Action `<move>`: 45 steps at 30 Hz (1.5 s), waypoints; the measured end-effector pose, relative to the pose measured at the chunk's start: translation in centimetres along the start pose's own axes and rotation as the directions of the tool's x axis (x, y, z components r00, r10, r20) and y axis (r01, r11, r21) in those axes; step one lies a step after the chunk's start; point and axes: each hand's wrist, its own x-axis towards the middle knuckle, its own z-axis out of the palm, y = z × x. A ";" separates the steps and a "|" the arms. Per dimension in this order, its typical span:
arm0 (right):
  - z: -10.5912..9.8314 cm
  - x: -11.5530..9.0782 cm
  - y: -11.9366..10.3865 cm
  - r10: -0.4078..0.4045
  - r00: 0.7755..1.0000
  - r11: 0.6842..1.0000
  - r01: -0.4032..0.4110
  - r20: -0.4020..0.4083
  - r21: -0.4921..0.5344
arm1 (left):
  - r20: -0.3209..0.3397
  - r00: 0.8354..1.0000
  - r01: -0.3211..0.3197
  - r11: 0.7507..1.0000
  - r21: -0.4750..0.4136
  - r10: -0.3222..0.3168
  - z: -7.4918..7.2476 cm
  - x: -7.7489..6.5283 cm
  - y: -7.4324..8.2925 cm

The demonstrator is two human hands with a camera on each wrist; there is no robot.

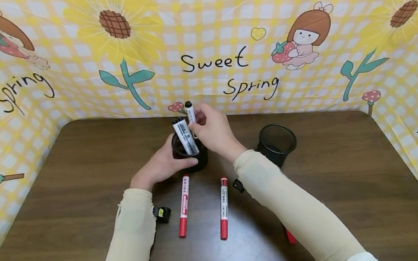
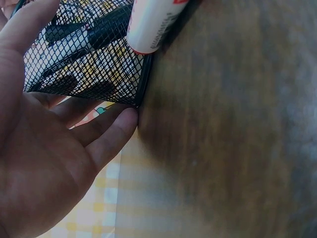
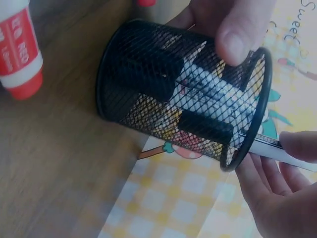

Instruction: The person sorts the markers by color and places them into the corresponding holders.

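Observation:
Around a black mesh pen cup [image 1: 198,162], my left hand [image 1: 158,163] holds on with the thumb at the near side and the fingers behind. White markers [image 1: 183,137] with black ends lean upright inside it. Above the rim my right hand [image 1: 215,129] pinches another white marker [image 1: 190,111], its black end up. The right wrist view shows the lower part of that marker [image 3: 270,146] inside the cup's mouth, thumb on one side and fingers on the other. Through the mesh [image 2: 94,54], the left wrist view shows dark marker ends.
Two red-and-white markers [image 1: 184,205] lie on the brown table [image 1: 66,249] in front of the cup. A second black mesh cup [image 1: 276,139] stands to the right. A red end [image 1: 290,235] shows beside the right sleeve. Patterned cloth [image 1: 207,23] walls the table.

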 end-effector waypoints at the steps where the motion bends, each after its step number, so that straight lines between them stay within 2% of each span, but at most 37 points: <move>1: 0.1 0.0 -0.1 -0.011 1.000 1.000 0.011 0.008 -0.014 | 0.004 1.000 -0.005 1.000 -0.005 0.005 -0.1 -0.1 0.4; 6: 0.4 -0.1 -0.7 -0.007 0.999 0.993 0.013 0.052 -0.115 | 0.030 0.999 -0.037 0.999 -0.032 0.038 -0.3 -0.7 2.1; 15: 1.3 0.3 -1.8 0.109 0.979 0.959 -0.057 0.173 -0.279 | 0.000 1.000 -0.011 1.000 0.009 0.011 0.0 0.4 -0.7; 20: 1.6 0.5 -2.3 0.133 0.966 0.941 -0.053 0.221 -0.334 | -0.013 1.000 -0.014 1.000 0.007 0.014 0.1 0.4 -0.8; 28: 2.1 0.6 -2.6 0.167 0.952 0.892 -0.036 0.257 -0.450 | -0.015 1.000 0.003 1.000 0.029 -0.002 0.2 0.3 -0.7; 35: 1.8 0.3 -2.8 0.177 0.962 0.894 -0.069 0.208 -0.442 | 0.004 0.999 0.036 0.998 0.041 -0.036 0.2 0.2 -0.5; 42: 0.4 -0.3 -3.1 0.120 0.988 0.916 -0.074 0.093 -0.394 | -0.011 0.999 0.051 0.999 0.015 -0.050 0.1 0.2 -0.4; 45: -0.6 -0.9 -3.0 0.081 0.995 0.935 -0.058 0.051 -0.349 | -0.034 0.997 0.074 0.997 0.008 -0.074 0.1 0.2 -0.4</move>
